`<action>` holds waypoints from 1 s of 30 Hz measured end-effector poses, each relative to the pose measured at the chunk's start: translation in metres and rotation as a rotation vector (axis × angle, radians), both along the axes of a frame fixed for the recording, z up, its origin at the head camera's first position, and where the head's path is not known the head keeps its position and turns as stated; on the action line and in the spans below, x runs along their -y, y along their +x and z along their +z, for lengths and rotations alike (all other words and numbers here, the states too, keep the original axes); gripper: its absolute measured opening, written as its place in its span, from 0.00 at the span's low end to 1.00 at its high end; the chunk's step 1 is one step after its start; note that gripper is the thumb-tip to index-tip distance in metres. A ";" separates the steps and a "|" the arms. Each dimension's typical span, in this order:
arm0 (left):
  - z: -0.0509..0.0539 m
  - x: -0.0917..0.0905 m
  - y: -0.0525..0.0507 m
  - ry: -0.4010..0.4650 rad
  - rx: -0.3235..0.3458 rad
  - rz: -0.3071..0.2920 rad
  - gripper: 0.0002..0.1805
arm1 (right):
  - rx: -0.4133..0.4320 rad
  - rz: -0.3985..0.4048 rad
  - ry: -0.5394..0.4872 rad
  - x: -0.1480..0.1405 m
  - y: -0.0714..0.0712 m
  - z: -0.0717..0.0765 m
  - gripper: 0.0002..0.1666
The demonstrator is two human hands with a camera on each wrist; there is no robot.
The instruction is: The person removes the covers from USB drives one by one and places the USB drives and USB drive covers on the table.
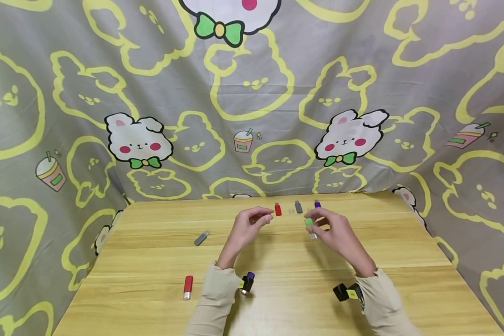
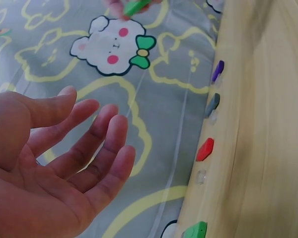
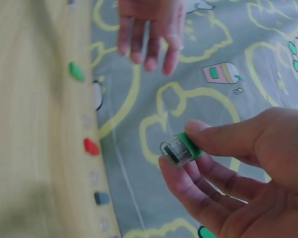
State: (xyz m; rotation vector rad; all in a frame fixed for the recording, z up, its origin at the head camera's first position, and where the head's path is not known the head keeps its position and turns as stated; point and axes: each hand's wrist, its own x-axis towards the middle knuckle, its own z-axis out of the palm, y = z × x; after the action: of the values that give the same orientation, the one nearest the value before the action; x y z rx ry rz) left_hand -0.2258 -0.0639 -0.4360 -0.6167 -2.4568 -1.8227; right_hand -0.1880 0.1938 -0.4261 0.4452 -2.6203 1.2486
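My right hand (image 1: 335,233) pinches a green USB stick (image 1: 309,222) with a clear cap between thumb and fingers, held above the table; the right wrist view shows the capped end of the green stick (image 3: 188,146) pointing left. My left hand (image 1: 248,228) hovers over the table with fingers loosely bent, holding nothing. In the left wrist view the palm of the left hand (image 2: 64,163) faces up. Behind the hands lie a red stick (image 1: 278,209), a grey stick (image 1: 298,207) and a purple stick (image 1: 317,204) in a row, with small clear caps (image 3: 94,177) between them.
Another grey stick (image 1: 201,238) and a red stick (image 1: 188,287) with a clear cap lie on the table's left part. A purple stick (image 1: 250,276) shows beside the left wrist camera. A patterned curtain (image 1: 277,116) hangs behind the wooden table (image 1: 151,261).
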 end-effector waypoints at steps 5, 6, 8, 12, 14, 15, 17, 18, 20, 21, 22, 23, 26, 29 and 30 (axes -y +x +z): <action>0.007 -0.002 0.005 0.006 0.003 -0.022 0.11 | -0.001 -0.056 -0.160 0.013 -0.010 0.000 0.12; 0.003 -0.003 0.004 0.012 0.001 -0.024 0.11 | 0.006 -0.067 -0.203 0.016 -0.011 -0.001 0.12; -0.004 -0.002 0.000 0.016 0.004 -0.025 0.11 | 0.029 -0.086 -0.303 0.021 -0.014 -0.005 0.13; -0.013 -0.003 -0.006 0.028 0.023 -0.039 0.11 | 0.070 -0.088 -0.491 0.033 -0.019 -0.009 0.15; -0.011 -0.003 -0.006 0.038 0.035 -0.045 0.11 | 0.082 -0.082 -0.544 0.037 -0.021 -0.010 0.15; -0.011 -0.003 -0.006 0.053 0.036 -0.049 0.11 | 0.085 -0.082 -0.563 0.039 -0.022 -0.011 0.15; -0.010 -0.004 -0.005 0.077 0.044 -0.053 0.11 | 0.093 -0.078 -0.588 0.042 -0.023 -0.012 0.14; -0.010 -0.004 -0.005 0.088 0.046 -0.055 0.11 | 0.094 -0.079 -0.602 0.044 -0.023 -0.012 0.14; -0.009 -0.005 -0.005 0.110 0.049 -0.059 0.12 | 0.097 -0.073 -0.630 0.047 -0.024 -0.013 0.14; -0.009 -0.005 -0.005 0.118 0.051 -0.064 0.12 | 0.100 -0.072 -0.642 0.048 -0.024 -0.014 0.14; -0.009 -0.006 -0.005 0.121 0.054 -0.067 0.12 | 0.104 -0.067 -0.655 0.049 -0.024 -0.014 0.14; -0.009 -0.006 -0.005 0.125 0.058 -0.071 0.12 | 0.111 -0.065 -0.667 0.050 -0.023 -0.015 0.14; -0.009 -0.008 -0.004 0.139 0.076 -0.082 0.11 | 0.127 -0.058 -0.695 0.053 -0.022 -0.015 0.13; -0.009 -0.009 -0.004 0.162 0.082 -0.079 0.10 | 0.138 -0.063 -0.718 0.056 -0.021 -0.016 0.14; -0.010 -0.010 -0.004 0.171 0.081 -0.073 0.10 | 0.140 -0.062 -0.724 0.057 -0.021 -0.017 0.14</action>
State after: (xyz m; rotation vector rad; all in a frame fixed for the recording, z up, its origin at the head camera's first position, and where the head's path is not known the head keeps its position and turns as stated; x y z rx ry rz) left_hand -0.2296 -0.0544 -0.4455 -0.6417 -2.3212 -2.0970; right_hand -0.2093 0.1371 -0.4426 0.1431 -2.0369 2.1144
